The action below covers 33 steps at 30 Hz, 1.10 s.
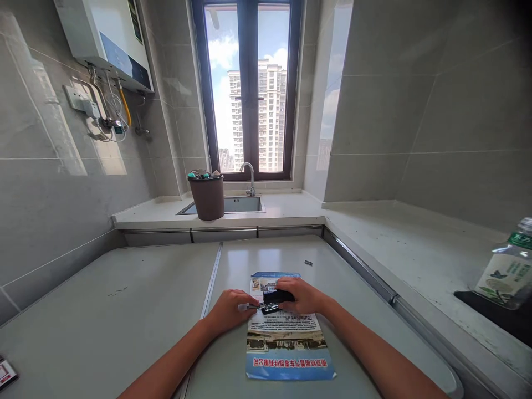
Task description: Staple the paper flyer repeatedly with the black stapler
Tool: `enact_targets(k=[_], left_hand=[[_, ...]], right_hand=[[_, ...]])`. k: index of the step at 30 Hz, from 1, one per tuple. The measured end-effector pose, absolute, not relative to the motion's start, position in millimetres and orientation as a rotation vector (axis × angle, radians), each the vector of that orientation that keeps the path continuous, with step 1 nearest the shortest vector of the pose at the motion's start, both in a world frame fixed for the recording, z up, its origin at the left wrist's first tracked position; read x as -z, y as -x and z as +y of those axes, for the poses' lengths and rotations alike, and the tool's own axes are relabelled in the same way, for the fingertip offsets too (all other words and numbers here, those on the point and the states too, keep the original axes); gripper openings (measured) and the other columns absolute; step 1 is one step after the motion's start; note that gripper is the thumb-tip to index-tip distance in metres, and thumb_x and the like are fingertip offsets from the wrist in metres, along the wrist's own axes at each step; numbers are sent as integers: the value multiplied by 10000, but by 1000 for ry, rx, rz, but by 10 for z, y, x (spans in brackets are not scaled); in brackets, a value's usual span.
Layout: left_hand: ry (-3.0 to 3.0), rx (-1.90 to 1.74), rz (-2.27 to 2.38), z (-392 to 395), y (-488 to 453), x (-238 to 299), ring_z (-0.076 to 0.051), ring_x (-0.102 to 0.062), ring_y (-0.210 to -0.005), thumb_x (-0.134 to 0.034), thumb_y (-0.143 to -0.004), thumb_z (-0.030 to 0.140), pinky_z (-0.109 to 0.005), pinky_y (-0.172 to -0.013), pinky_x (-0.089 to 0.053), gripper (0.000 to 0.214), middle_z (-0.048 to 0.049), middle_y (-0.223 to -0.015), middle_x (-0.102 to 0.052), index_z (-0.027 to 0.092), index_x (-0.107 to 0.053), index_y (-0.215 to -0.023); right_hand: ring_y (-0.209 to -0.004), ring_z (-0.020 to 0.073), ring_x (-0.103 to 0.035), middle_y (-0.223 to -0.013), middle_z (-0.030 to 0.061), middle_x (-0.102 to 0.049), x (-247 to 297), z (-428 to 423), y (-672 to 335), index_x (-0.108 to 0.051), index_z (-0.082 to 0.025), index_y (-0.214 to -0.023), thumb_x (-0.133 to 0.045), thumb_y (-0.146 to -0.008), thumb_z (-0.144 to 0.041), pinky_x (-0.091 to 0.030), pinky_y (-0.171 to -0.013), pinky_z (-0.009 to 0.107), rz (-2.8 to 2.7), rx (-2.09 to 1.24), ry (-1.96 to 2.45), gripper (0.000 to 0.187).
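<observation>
My right hand [298,295] is wrapped round a black stapler [273,297], which lies over a printed leaflet [286,343]. The stapler looks opened up, its upper part apart from its base. My left hand [233,310] is closed, fingertips pinching a thin metal piece [253,306] at the stapler's left end; whether it is a staple strip or part of the stapler I cannot tell. Beyond my right hand, a short grey strip of staples [308,262] lies on the pale table [266,252].
A brown bin [206,198] full of things stands by the sink [243,205] and faucet [250,177]. On the right ledge a clear bottle [507,271] rests on a black item [494,316]. A small dark-edged box [6,372] lies at the table's left edge.
</observation>
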<state>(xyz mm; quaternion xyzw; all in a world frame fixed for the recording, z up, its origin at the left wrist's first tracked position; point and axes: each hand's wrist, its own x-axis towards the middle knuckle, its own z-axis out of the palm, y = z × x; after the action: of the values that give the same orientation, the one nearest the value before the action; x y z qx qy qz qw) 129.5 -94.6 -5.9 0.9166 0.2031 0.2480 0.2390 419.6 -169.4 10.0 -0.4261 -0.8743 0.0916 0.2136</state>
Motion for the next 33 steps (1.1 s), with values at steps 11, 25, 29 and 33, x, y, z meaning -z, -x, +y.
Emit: enact_targets(k=[11, 25, 29, 33], left_hand=[[-2542, -696, 528, -921, -1303, 130, -224, -769, -976, -727, -880, 281, -329, -932, -586, 198, -24, -1059, -817, 309, -832, -1045], [-2637, -688, 451, -921, -1289, 57, -221, -714, -1155, -542, -1025, 282, -365, -1027, -560, 327, -23, -1261, -760, 341, -746, -1274], [-2623, -677, 381, -922, -1284, 20, -218, -721, -1130, -502, -1046, 298, -355, -996, -579, 344, -35, -1259, -761, 317, -735, -1298], [-2690, -586, 250, -968, -1280, -25, -228, -670, -1220, -484, -1054, 293, -385, -1055, -544, 424, -35, -1350, -714, 353, -602, -1457]], right_hand=[[-845, 202, -590, -955, 53, -663, -41, -1654, -4243, -610, -199, -991, -719, -888, -356, -411, -736, 278, -2393, -268, 1172, 217], [-741, 160, -535, -870, 28, -625, -98, -1631, -4460, -600, -173, -915, -698, -908, -466, -369, -657, 254, -2272, -363, 1147, 308], [-737, 157, -546, -869, 29, -629, -119, -1638, -4511, -622, -162, -938, -704, -901, -490, -371, -647, 247, -2259, -447, 1114, 340], [-744, 162, -548, -854, 25, -632, -122, -1646, -4420, -618, -168, -911, -725, -880, -453, -362, -656, 250, -2280, -422, 1099, 306]])
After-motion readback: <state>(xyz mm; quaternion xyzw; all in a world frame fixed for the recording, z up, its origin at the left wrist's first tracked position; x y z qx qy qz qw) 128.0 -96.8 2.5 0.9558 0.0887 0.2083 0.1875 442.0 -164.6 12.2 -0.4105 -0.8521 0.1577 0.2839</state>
